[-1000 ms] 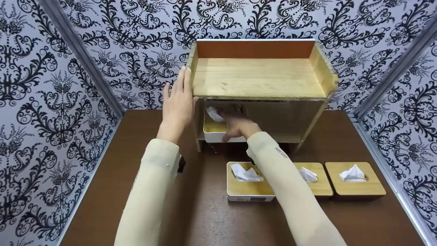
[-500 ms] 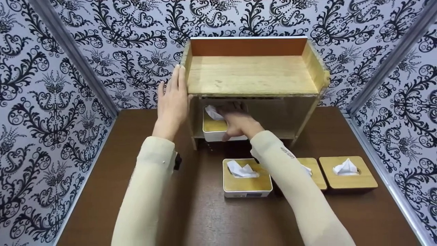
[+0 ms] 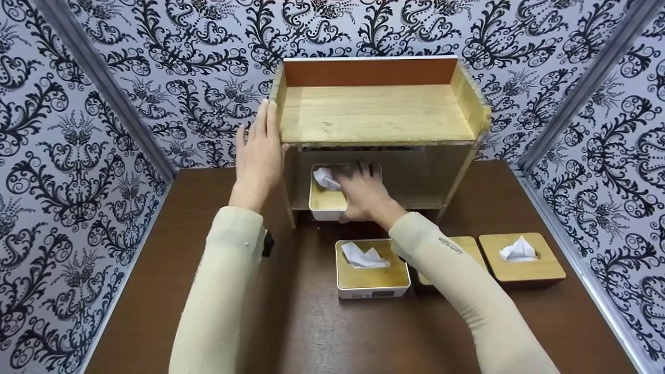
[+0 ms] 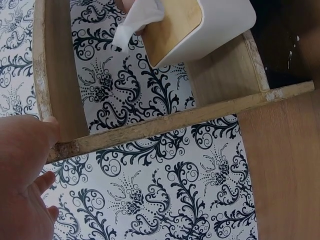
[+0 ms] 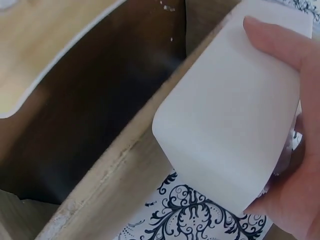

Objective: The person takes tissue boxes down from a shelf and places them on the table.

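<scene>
My right hand grips a white tissue box with a wooden lid, thumb on its front side and fingers over the far side. A tissue pokes out of the lid. The box is in the lower compartment of a wooden shelf, its front jutting past the shelf board. In the right wrist view, the thumb lies on the smooth white side. My left hand rests with straight fingers along the shelf's left panel. In the left wrist view its thumb touches the front corner.
On the brown table, a white-sided tissue box stands before the shelf. Two more wooden-lidded boxes sit to its right, one partly behind my right sleeve and another tissue box farther right. Patterned walls enclose the table.
The gripped tissue box has come slightly forward and right relative to the shelf, with my right hand. My left hand stays on the side panel. The head view has shifted a little.
</scene>
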Demonstrator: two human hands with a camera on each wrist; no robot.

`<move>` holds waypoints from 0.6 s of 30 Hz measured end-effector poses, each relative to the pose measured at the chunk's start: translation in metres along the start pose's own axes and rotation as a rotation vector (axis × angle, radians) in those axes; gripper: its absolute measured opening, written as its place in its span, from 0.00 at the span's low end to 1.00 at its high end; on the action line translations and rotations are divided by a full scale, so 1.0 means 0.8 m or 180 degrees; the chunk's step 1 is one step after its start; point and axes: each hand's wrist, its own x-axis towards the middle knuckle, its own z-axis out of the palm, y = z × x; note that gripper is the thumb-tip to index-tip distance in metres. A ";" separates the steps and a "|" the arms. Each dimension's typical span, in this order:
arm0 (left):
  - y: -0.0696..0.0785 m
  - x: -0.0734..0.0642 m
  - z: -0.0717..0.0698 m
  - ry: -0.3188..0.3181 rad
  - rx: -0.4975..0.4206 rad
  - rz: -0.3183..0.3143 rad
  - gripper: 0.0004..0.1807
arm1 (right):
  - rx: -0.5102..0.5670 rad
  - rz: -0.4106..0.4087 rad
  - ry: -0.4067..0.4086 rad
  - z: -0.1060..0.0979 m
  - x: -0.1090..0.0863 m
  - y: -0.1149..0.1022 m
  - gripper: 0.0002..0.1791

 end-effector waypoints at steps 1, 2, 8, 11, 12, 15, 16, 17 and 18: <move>0.000 0.000 0.000 -0.0010 0.0018 -0.0001 0.47 | -0.0009 0.0008 0.0009 0.000 -0.003 -0.002 0.65; 0.000 0.000 0.000 -0.0024 0.0033 0.0000 0.47 | -0.0019 0.0013 0.0017 0.000 -0.006 -0.004 0.66; -0.001 0.001 -0.001 -0.0037 0.0052 0.0006 0.47 | -0.0081 0.0027 -0.0027 -0.001 -0.023 -0.014 0.68; -0.001 0.001 0.000 -0.0019 0.0021 0.0018 0.47 | -0.0064 0.0033 -0.0033 0.000 -0.030 -0.019 0.70; -0.001 0.001 0.000 -0.0009 0.0014 0.0022 0.47 | -0.0069 0.0030 -0.0029 0.000 -0.033 -0.021 0.71; -0.001 0.001 0.001 0.0010 -0.0020 0.0029 0.47 | -0.0089 0.0004 0.0016 0.001 -0.040 -0.027 0.72; -0.001 0.001 0.001 0.0012 -0.0025 0.0032 0.47 | -0.0099 -0.0008 0.0032 0.001 -0.043 -0.029 0.72; -0.001 0.001 0.001 0.0014 -0.0027 0.0034 0.47 | -0.0105 -0.0020 0.0042 0.001 -0.046 -0.032 0.71; -0.001 0.001 0.001 0.0009 -0.0023 0.0037 0.48 | -0.0107 -0.0032 0.0050 0.001 -0.048 -0.034 0.71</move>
